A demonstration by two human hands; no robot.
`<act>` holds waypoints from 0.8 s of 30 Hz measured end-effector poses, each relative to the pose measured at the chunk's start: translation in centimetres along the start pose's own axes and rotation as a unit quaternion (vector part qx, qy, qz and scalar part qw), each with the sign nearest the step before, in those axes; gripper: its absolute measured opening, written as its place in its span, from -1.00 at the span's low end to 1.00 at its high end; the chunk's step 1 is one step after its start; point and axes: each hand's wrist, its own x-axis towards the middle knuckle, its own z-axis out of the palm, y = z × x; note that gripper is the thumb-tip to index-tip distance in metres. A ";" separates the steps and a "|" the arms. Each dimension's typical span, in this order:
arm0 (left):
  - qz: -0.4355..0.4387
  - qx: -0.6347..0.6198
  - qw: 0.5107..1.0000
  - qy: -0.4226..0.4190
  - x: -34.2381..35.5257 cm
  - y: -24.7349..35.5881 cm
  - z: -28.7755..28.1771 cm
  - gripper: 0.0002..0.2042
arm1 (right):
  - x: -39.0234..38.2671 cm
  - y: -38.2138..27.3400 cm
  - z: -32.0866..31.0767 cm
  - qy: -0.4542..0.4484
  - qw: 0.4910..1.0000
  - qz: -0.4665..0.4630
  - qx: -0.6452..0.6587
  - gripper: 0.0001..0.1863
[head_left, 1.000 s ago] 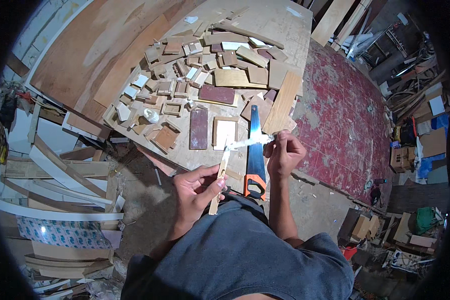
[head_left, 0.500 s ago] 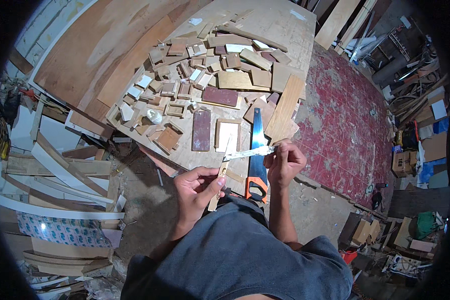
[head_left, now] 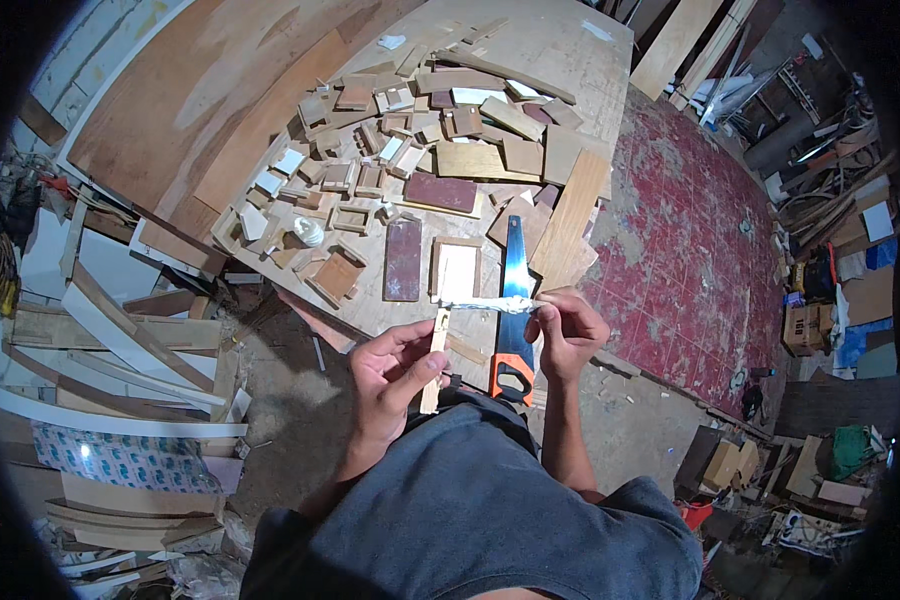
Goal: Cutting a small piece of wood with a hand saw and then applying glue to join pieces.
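My left hand (head_left: 388,375) is closed around a narrow pale wood strip (head_left: 432,395), held nearly upright close to my body. Between the fingers and thumb of my right hand (head_left: 572,335) is a thin stick smeared with white paste (head_left: 488,304). It lies almost level, and its left end meets or overlaps the top of the strip; I cannot tell whether they touch. Beyond the stick sits a shallow wooden frame with a white middle (head_left: 436,268). A handsaw (head_left: 514,265) with an orange and black handle lies under the stick's right part, blade pointing away.
Small wooden boxes (head_left: 351,219) and offcuts crowd the worktable (head_left: 590,75). A dark red board (head_left: 402,262) lies left of the frame, near a white spiral bulb (head_left: 307,232). Curved wood pieces (head_left: 120,330) are stacked at left; a red tiled surface (head_left: 695,230) spreads at right.
The white-smeared stick has swung from a slight tilt to nearly level, its left end now at the strip's top. The strip stands more upright, and my right hand has dropped slightly.
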 end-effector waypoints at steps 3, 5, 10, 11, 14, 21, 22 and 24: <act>-0.014 -0.004 1.000 -0.001 0.0 -0.1 -0.4 -0.70 | -0.3 0.1 -0.4 -0.021 1.000 -0.006 -0.010 -0.87; -0.018 -0.002 1.000 0.003 0.0 0.0 -0.4 -0.71 | -0.6 0.1 -0.6 -0.026 0.999 0.032 0.006 -0.96; -0.017 0.008 1.000 0.010 -0.1 0.2 -0.6 -0.72 | -0.9 0.2 -1.2 -0.042 0.998 0.046 0.000 -0.96; -0.014 0.015 1.000 0.011 -0.2 0.1 -0.6 -0.72 | -1.0 0.3 -1.2 -0.044 0.998 0.041 0.000 -0.96; -0.004 0.037 0.999 0.010 -0.2 0.0 -0.8 -0.72 | -1.0 -0.2 -0.8 -0.005 0.995 0.082 0.055 -0.94; 0.012 0.083 0.996 0.003 -0.5 0.6 -0.7 -0.74 | -0.6 -0.2 0.0 -0.003 0.998 0.057 0.025 -0.86; 0.014 0.083 0.996 0.004 -0.5 0.5 -0.7 -0.74 | -0.6 0.1 -0.5 -0.024 0.998 0.051 0.007 -0.87; 0.012 0.080 0.997 0.008 -0.4 0.4 -0.8 -0.71 | -0.7 0.0 -0.9 -0.045 0.998 0.045 -0.010 -0.88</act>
